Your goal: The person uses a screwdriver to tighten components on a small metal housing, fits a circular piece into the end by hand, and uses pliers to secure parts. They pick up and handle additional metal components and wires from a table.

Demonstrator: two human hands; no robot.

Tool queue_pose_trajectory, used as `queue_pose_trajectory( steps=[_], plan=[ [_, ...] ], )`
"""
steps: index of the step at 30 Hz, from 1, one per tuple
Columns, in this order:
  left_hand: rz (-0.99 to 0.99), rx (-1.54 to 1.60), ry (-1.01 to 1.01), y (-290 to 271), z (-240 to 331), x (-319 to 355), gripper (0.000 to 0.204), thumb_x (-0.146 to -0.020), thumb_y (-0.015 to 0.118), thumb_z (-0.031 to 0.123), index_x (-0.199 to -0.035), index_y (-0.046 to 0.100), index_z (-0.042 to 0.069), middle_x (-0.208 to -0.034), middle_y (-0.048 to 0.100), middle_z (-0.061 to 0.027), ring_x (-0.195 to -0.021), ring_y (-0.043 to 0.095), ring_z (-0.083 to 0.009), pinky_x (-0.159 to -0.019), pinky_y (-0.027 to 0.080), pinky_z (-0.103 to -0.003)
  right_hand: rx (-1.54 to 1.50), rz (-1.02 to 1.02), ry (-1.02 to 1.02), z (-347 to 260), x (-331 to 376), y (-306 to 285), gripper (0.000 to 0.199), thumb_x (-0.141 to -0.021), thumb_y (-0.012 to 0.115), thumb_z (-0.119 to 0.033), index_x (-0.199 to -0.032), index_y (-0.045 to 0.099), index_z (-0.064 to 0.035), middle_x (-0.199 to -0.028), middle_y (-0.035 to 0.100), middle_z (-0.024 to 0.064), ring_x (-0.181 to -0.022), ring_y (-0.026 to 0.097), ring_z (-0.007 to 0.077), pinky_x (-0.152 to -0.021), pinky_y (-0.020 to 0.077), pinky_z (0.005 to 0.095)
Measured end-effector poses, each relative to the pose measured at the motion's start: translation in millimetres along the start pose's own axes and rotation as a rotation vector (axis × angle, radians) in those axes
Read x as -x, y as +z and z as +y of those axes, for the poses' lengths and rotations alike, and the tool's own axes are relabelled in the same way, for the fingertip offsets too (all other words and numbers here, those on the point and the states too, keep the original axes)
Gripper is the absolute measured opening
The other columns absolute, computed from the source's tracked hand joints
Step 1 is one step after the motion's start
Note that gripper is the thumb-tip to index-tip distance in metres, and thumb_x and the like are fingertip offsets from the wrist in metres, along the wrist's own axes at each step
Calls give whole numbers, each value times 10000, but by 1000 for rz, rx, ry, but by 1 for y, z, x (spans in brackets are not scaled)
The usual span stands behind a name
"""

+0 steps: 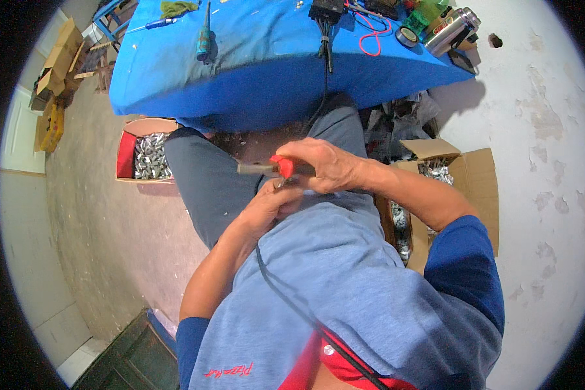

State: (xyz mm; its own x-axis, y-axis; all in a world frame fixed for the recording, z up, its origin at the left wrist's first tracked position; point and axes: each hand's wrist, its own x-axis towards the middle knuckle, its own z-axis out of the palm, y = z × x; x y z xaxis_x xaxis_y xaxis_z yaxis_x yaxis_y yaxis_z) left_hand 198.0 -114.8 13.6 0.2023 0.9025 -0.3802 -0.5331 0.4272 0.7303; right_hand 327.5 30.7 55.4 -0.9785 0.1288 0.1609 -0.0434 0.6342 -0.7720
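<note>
Above my lap, my right hand (325,166) is wrapped around a hand-held tool with a red part (282,166) and a grey rod-like end (253,168) pointing left. Its exact kind is unclear, since my fingers cover much of it. Right below, my left hand (272,207) is closed, with its fingertips pinching a small metal piece (279,183) up against the red part. Most of that piece is hidden by my fingers. Both hands meet at the waist of my blue-grey shirt.
A blue-covered table (253,78) stands ahead, bearing a teal-handled tool (203,44), black adapter (326,10), red cable (372,49) and steel thermos (450,32). Boxes of small metal parts flank my legs: a red-sided one (125,156) left, an open cardboard one (481,188) right, beside the wall.
</note>
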Motion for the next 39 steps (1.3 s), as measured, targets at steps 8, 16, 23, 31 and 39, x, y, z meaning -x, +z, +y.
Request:
queue_pose_trajectory(
  steps=[8,16,23,31,39],
  plan=[
    [-142,215,64,1,4,8,281,-876,601,299,-732,409,152,-570,329,52,-489,260,-58,-434,187,-225,-595,172,324,-12,6,15,279,-854,603,-92,-1119,558,-20,-1016,596,23,-942,542,98,-851,449,271],
    [-111,158,110,-4,0,0,448,-940,504,508,-714,410,133,-605,362,38,-511,271,-62,-437,188,-216,-408,275,375,-20,12,10,277,-865,606,-94,-1124,559,-8,-985,597,22,-927,544,97,-835,453,269],
    [45,-100,123,0,2,1,521,-900,519,603,-726,429,120,-621,369,31,-524,273,-57,-451,190,-220,-280,330,345,-26,15,7,321,-814,594,-78,-1122,561,6,-892,608,130,-803,570,181,-743,471,329],
    [68,-172,153,4,2,3,510,-886,570,583,-745,447,108,-628,385,39,-527,300,-49,-459,211,-216,-569,260,584,-23,20,-2,319,-854,608,-85,-1160,562,-5,-1006,626,55,-951,568,107,-865,457,274],
    [99,-172,223,2,-1,4,465,-896,593,532,-771,454,106,-630,387,51,-526,308,-43,-454,219,-211,-999,26,802,-31,61,-21,338,-864,580,-196,-1138,543,-2,-965,669,127,-804,637,149,-626,483,266]
  ],
)
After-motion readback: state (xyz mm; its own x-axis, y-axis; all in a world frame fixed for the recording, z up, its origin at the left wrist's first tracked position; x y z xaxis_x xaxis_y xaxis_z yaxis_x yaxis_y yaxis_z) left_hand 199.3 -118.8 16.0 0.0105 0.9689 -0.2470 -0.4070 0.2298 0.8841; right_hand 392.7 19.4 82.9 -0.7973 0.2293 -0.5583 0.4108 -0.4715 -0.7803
